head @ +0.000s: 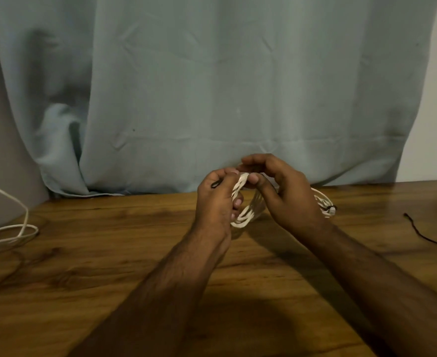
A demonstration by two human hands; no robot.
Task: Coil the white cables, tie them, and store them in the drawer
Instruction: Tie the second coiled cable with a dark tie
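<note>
A coiled white cable (pixel 248 212) is held upright just above the wooden table (pixel 109 253), between both hands. My left hand (pixel 216 204) grips the coil's left side, and a thin black tie (pixel 215 184) pokes out between its thumb and fingers. My right hand (pixel 279 191) pinches the top of the coil with thumb and curled fingers. The coil's far loops (pixel 324 202) show behind my right wrist, with a dark tie around them. Another white cable (pixel 9 233) lies loose at the table's left edge.
A second black tie (pixel 422 231) lies on the table at the right. A pale blue-grey curtain (pixel 212 86) hangs behind the table's back edge. No drawer is in view.
</note>
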